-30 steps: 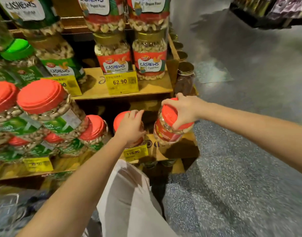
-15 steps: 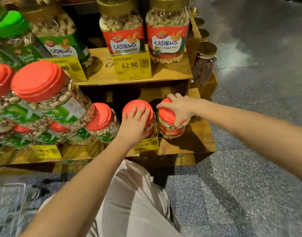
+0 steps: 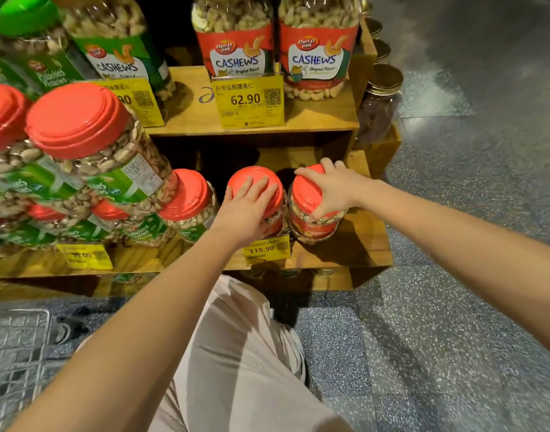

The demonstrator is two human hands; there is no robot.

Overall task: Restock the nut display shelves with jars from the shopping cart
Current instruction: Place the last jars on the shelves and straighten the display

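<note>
- Nut display shelves (image 3: 326, 141) of stepped brown wood fill the upper left, seen from above. The lower step (image 3: 357, 244) carries a row of red-lidded jars.
- Speckled grey floor (image 3: 454, 307) lies to the right and below.
- Wire shopping cart (image 3: 15, 338) shows in the bottom left corner.
- Big clear pistachio jars (image 3: 89, 157) with red lids and green labels are stacked at the left.
- Two tall clear cashew jars (image 3: 236, 42) with red labels stand side by side on the upper step (image 3: 317, 118).
- Clear plastic red-label jar (image 3: 311, 226) of nuts, with a red lid, stands near the right end of the lower step. The right hand (image 3: 332, 188) grips its lid from above, fingers curled over the rim.
- Neighbouring red-lidded jar (image 3: 258, 182) stands just to its left. The left hand (image 3: 247, 207) rests on that lid with fingers straight and spread, grasping nothing.
- Yellow 62.90 price tag (image 3: 248, 101) stands on the upper step.
- Smaller yellow 115.90 price tag (image 3: 265, 249) sits on the lower step's front edge, below the left hand.
</note>
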